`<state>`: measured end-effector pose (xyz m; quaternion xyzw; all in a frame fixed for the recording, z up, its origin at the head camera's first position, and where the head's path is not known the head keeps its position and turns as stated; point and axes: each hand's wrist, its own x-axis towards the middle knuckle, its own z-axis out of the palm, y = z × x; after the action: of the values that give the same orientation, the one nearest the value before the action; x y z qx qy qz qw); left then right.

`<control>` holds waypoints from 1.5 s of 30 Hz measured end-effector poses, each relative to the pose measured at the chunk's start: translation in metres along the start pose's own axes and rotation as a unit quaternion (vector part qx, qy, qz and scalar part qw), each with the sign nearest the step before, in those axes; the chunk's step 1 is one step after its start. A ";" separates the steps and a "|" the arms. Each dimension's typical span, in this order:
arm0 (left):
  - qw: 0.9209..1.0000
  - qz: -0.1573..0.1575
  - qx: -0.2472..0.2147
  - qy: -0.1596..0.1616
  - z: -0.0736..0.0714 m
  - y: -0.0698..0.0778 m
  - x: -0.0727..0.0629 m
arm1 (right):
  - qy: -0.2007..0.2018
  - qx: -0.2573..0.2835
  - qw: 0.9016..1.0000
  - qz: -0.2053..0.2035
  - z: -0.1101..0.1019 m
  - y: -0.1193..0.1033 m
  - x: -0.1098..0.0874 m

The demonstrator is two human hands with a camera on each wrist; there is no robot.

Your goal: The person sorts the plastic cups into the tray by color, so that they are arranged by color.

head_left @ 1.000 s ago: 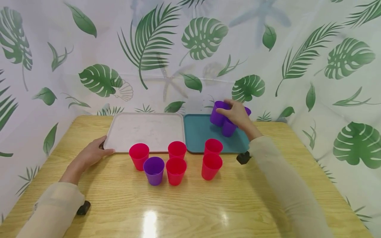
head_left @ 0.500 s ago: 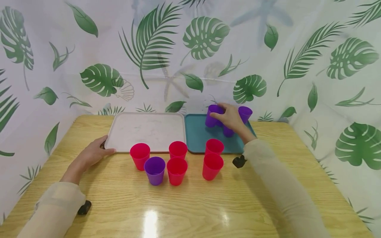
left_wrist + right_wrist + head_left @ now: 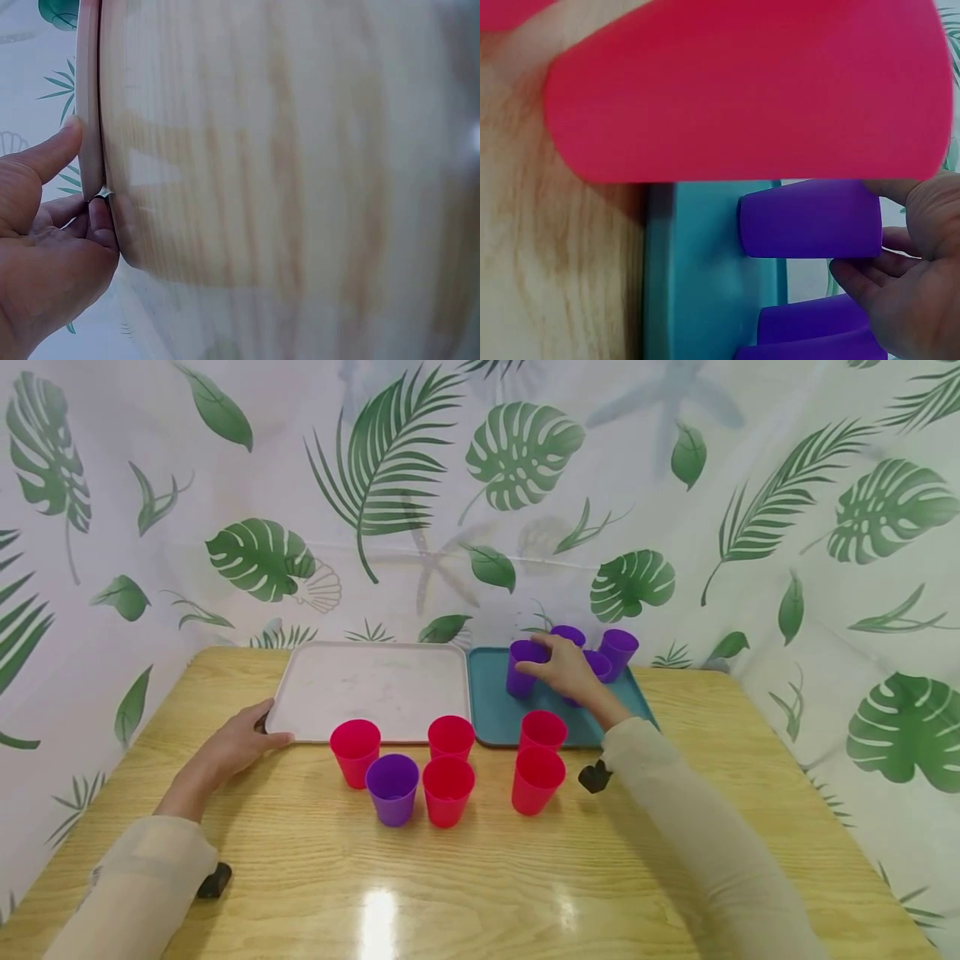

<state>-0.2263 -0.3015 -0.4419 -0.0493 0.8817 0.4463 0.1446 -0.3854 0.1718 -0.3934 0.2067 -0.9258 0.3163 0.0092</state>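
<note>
My right hand (image 3: 566,667) grips a purple cup (image 3: 523,670) near its rim, upright at the left part of the teal tray (image 3: 491,714). In the right wrist view, thumb and fingers pinch that purple cup (image 3: 814,221) from both sides. Behind and beside the hand stand three more purple cups, among them one at the right (image 3: 618,652), partly overlapped by the hand and each other. My left hand (image 3: 238,745) holds the front left corner of the white tray (image 3: 367,689). Up close, its thumb presses the tray's rim (image 3: 90,97) while the fingers curl at the corner.
In front of the trays on the wooden table (image 3: 480,885) stand several red cups, including a left one (image 3: 354,756) and a right one (image 3: 537,783), plus a purple cup (image 3: 392,792). A red cup (image 3: 757,97) fills the upper right wrist view. A leaf-patterned cloth (image 3: 420,485) hangs behind.
My right hand has moved the purple cup left and toward me on the teal tray, uncovering the purple cups behind it. The left hand has stayed at the white tray's corner.
</note>
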 end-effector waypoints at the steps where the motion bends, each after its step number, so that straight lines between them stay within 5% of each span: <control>1: 1.000 0.002 0.001 0.000 0.000 0.000 0.000 | 0.001 0.001 1.000 0.000 0.000 0.000 0.000; 18: 1.000 0.001 0.002 -0.002 0.001 0.003 0.002 | 0.022 0.028 0.999 0.019 -0.009 -0.007 -0.015; 27: 1.000 -0.007 0.006 0.000 0.000 0.008 -0.004 | 0.056 0.079 0.995 -0.023 -0.027 -0.033 -0.034; 45: 1.000 0.013 -0.001 -0.002 0.001 0.002 -0.004 | -0.019 0.144 0.983 -0.109 -0.015 -0.105 -0.095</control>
<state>-0.2232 -0.2998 -0.4398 -0.0376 0.8814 0.4495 0.1406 -0.2593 0.1422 -0.3344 0.3113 -0.8425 0.4396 -0.0043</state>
